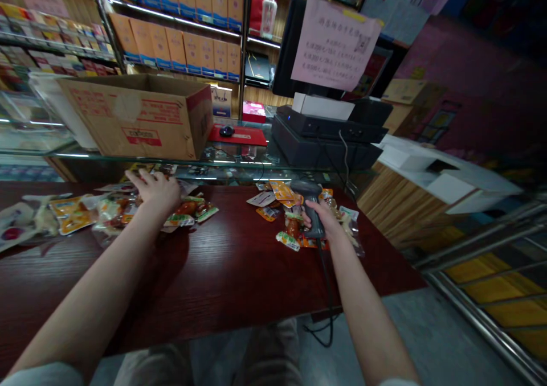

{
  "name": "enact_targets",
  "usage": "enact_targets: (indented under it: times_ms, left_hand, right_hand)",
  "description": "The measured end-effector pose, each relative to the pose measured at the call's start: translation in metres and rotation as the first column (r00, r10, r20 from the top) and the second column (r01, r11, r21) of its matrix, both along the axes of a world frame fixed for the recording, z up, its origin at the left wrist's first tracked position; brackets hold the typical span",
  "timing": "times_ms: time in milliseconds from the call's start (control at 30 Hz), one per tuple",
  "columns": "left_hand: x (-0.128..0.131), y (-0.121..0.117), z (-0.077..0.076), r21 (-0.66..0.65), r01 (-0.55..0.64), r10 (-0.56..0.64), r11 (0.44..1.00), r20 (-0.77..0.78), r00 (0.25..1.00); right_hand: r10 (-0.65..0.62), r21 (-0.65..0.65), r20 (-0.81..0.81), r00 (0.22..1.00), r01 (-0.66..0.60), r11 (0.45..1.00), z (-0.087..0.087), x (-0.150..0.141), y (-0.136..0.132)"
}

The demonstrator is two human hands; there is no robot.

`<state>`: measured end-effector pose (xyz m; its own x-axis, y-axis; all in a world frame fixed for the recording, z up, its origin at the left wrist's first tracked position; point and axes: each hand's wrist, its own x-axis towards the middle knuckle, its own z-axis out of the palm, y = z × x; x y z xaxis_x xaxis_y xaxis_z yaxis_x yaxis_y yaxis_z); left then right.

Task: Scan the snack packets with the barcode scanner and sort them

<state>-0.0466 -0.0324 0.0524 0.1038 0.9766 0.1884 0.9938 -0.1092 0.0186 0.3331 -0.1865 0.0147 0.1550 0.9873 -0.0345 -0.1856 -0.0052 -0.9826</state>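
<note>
My right hand (321, 216) is wrapped round the handle of a black barcode scanner (314, 218), whose cable (325, 283) hangs over the table's front edge. Under and around the scanner lies a pile of small snack packets, among them an orange packet (284, 193) and a clear bag with something brown in it (293, 226). To the left, my left hand (157, 191) reaches over a second heap of vacuum-packed snacks (113, 209), fingers spread. Its fingertips are over the packets at the far side; whether they touch one cannot be made out.
Behind the dark red table (239, 261) stand an open cardboard box (145, 118), a mouse (227, 130) on a red mat and a black cash drawer (322, 144) beneath a monitor with a pink notice (333, 44). A metal rail (482, 317) runs at the right.
</note>
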Motion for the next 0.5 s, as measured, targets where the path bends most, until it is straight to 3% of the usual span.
enact_targets:
  times_ms: [67, 100, 200, 267, 333, 500]
  left_hand:
    - [0.019, -0.004, -0.004, 0.051, 0.023, -0.018, 0.998, -0.097, 0.995]
    - [0.033, -0.007, -0.006, 0.054, 0.107, -0.102, 0.993, -0.102, 0.99]
    - [0.086, -0.013, -0.019, -0.107, 0.37, -0.365, 0.923, 0.065, 0.929]
    - [0.121, -0.011, -0.031, -0.253, 0.459, -0.408, 0.852, 0.23, 0.884]
    - [0.15, -0.005, -0.041, -0.33, 0.475, -0.386, 0.816, 0.301, 0.872]
    - [0.183, 0.003, -0.053, -0.39, 0.406, -0.337, 0.827, 0.235, 0.912]
  right_hand:
    - [0.019, -0.012, -0.001, 1.0, -0.019, 1.0, -0.004, 0.003, -0.001]
    - [0.027, -0.017, 0.003, 1.0, -0.027, 1.0, -0.005, 0.003, -0.001]
    - [0.024, -0.021, 0.031, 0.999, -0.024, 1.0, -0.005, 0.003, -0.002]
    - [0.026, -0.025, 0.047, 0.999, -0.025, 0.999, -0.005, 0.002, -0.003]
    - [0.029, -0.024, 0.049, 0.998, -0.028, 0.999, -0.006, 0.001, -0.004]
    - [0.019, -0.014, 0.051, 0.999, -0.019, 1.0, -0.008, -0.001, -0.005]
